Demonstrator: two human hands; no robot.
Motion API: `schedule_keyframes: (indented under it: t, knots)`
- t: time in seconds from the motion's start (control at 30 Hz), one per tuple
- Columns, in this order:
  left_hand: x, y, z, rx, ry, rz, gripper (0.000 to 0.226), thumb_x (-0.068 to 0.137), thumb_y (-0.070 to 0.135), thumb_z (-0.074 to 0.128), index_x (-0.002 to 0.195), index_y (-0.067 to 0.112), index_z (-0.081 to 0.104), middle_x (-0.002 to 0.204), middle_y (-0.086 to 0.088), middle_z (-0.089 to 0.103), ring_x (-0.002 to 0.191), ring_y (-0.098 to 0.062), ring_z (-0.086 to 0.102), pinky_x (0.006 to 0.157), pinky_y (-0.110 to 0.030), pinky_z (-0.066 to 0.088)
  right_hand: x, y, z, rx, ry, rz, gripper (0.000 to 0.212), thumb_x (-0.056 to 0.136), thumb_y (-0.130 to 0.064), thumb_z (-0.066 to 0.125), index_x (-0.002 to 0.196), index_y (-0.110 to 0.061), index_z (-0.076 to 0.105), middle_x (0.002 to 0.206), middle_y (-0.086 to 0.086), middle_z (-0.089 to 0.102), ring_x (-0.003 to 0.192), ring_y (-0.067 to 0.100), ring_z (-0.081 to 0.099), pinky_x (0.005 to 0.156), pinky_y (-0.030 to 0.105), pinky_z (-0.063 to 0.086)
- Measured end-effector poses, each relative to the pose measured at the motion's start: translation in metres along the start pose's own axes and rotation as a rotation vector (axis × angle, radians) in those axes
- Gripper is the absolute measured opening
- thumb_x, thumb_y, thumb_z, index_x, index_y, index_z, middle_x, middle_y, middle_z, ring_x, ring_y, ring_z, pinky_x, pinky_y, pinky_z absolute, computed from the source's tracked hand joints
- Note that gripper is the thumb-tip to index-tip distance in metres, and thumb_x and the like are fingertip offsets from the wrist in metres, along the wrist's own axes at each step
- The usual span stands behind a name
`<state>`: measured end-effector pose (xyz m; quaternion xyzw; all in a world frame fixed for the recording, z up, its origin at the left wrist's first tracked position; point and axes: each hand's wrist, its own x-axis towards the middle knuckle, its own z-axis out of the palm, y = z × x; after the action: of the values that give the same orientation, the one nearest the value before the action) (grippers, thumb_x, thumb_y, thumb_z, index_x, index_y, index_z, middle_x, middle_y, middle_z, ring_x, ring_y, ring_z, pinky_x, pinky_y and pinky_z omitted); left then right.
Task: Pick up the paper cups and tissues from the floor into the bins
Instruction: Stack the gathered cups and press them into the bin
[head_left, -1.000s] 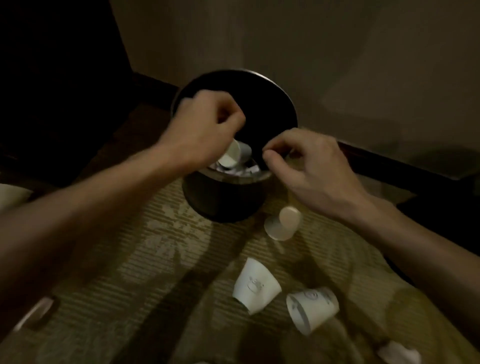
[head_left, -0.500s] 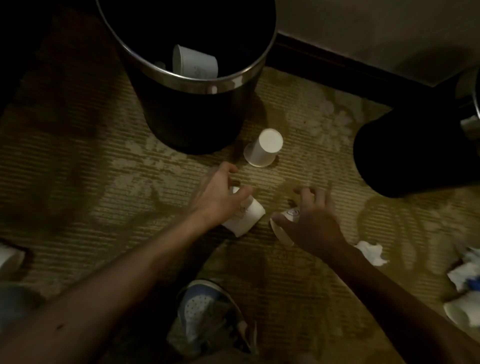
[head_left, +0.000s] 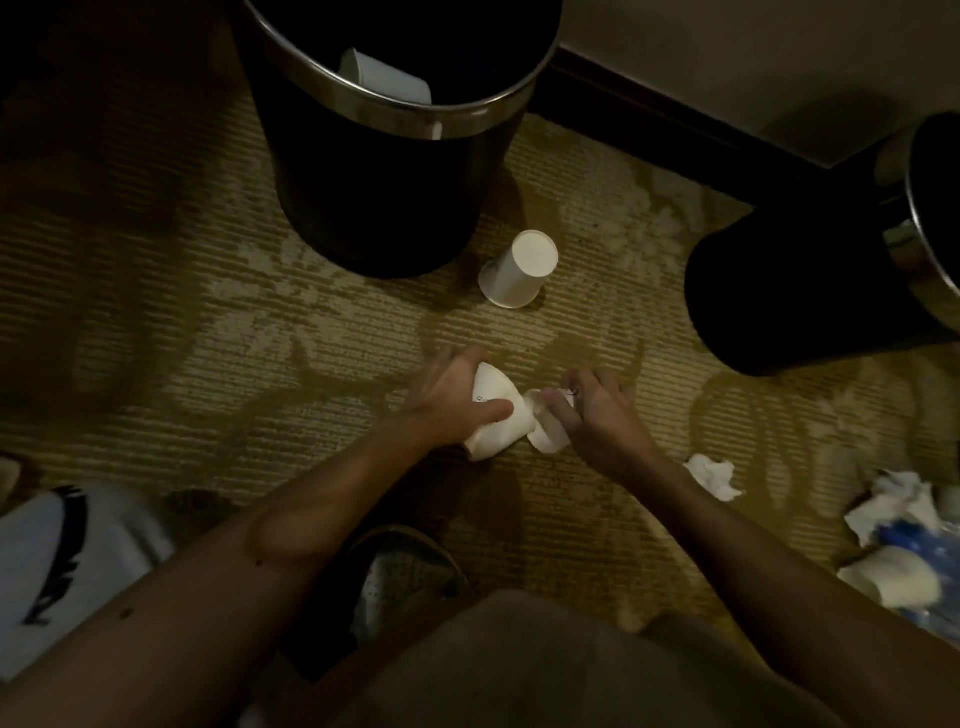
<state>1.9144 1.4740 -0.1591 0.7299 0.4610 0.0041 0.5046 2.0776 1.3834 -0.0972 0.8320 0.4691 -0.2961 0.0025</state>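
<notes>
My left hand (head_left: 451, 402) grips a white paper cup (head_left: 493, 421) lying on its side on the carpet. Right beside it, my right hand (head_left: 602, 415) grips a second white paper cup (head_left: 545, 434), and the two cups touch. A third paper cup (head_left: 519, 270) stands upside down just beyond them, next to the black bin (head_left: 395, 171). That bin has a metal rim, and a white cup (head_left: 384, 78) lies inside it. A crumpled tissue (head_left: 714, 475) lies on the carpet by my right forearm.
A second black bin (head_left: 810, 270) stands at the right. More crumpled tissues and a cup (head_left: 893, 540) lie at the right edge with something blue. My shoe (head_left: 400, 582) is on the carpet below my arms. A dark baseboard (head_left: 675, 124) runs along the wall behind.
After dropping a cup into the bin, both hands came down to the floor. They have now closed round the two lying cups and brought them together.
</notes>
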Motion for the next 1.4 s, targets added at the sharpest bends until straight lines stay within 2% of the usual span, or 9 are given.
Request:
schedule_keyframes:
  t: [0.13,0.37,0.5,0.6,0.87,1.0,1.13,1.27,1.4]
  knots:
    - [-0.006,0.003,-0.005,-0.164,-0.009,0.042,0.049,0.081,0.029,0.073,0.124,0.026,0.048,0.103,-0.001,0.06,0.087,-0.015,0.058,0.066,-0.031,0.047,0.0,-0.01,-0.002,0.187,0.091,0.06,0.04,0.096,-0.047,0.05,0.111,-0.013,0.063,0.113,0.008,0.062,0.103,0.024,0.058,0.09,0.044,0.048]
    - [-0.01,0.008,-0.048,-0.37,0.123,-0.022,0.008,0.078,0.031,0.065,0.08,0.029,0.057,0.079,0.01,0.061,0.072,-0.01,0.059,0.055,-0.027,0.04,0.005,-0.036,-0.01,0.625,0.129,0.245,0.042,0.095,-0.055,0.048,0.114,-0.019,0.059,0.102,0.0,0.064,0.088,0.023,0.067,0.077,0.054,0.059]
    - [-0.013,0.002,-0.069,-0.391,0.275,-0.037,0.038,0.077,0.055,0.054,0.065,0.019,0.059,0.057,0.016,0.062,0.052,0.001,0.056,0.052,-0.026,0.038,0.012,-0.046,-0.017,0.87,0.069,0.277,0.046,0.098,-0.053,0.044,0.123,-0.017,0.059,0.107,0.002,0.066,0.089,0.022,0.07,0.074,0.046,0.061]
    - [-0.017,0.0,-0.077,-0.332,0.25,-0.013,0.056,0.086,0.067,0.052,0.062,0.018,0.067,0.059,0.016,0.067,0.051,0.003,0.06,0.05,-0.024,0.041,0.014,-0.049,-0.022,0.91,0.032,0.236,0.042,0.099,-0.052,0.042,0.12,-0.021,0.062,0.103,-0.001,0.068,0.089,0.021,0.071,0.077,0.044,0.061]
    - [-0.015,-0.004,-0.099,-0.398,0.327,-0.062,0.016,0.075,0.027,0.077,0.075,0.024,0.062,0.076,0.008,0.065,0.075,-0.012,0.064,0.063,-0.032,0.053,0.014,-0.051,-0.024,1.01,0.026,0.219,0.039,0.101,-0.047,0.043,0.123,-0.02,0.059,0.102,-0.004,0.065,0.084,0.017,0.073,0.062,0.03,0.058]
    - [-0.02,-0.006,-0.1,-0.196,0.164,0.132,0.06,0.073,0.038,0.082,0.123,0.048,0.052,0.093,0.011,0.067,0.086,-0.004,0.066,0.077,-0.035,0.058,0.019,-0.055,-0.028,1.101,-0.037,0.222,0.028,0.101,-0.048,0.043,0.107,-0.03,0.064,0.107,-0.002,0.064,0.083,0.018,0.072,0.06,0.03,0.057]
    - [-0.02,0.006,-0.091,-0.105,0.043,0.282,0.077,0.064,0.07,0.071,0.134,0.059,0.04,0.1,0.018,0.065,0.091,0.005,0.059,0.081,-0.027,0.051,0.024,-0.062,-0.03,1.122,-0.181,0.23,0.036,0.1,-0.05,0.043,0.119,-0.028,0.062,0.118,0.007,0.062,0.096,0.027,0.07,0.064,0.034,0.057]
    - [-0.019,0.004,-0.091,-0.042,0.037,0.302,0.049,0.075,0.065,0.064,0.118,0.041,0.066,0.096,0.024,0.064,0.089,0.013,0.057,0.072,-0.017,0.043,0.028,-0.067,-0.031,1.098,-0.276,0.279,0.032,0.098,-0.051,0.045,0.114,-0.029,0.063,0.109,0.007,0.063,0.076,0.027,0.075,0.061,0.036,0.058]
    - [-0.017,-0.003,-0.093,-0.053,0.063,0.263,0.027,0.084,0.057,0.063,0.091,0.033,0.074,0.091,0.016,0.069,0.083,0.005,0.059,0.069,-0.026,0.046,0.03,-0.075,-0.032,0.917,-0.293,0.253,0.039,0.098,-0.054,0.042,0.118,-0.025,0.058,0.103,0.002,0.067,0.076,0.02,0.073,0.064,0.036,0.058]
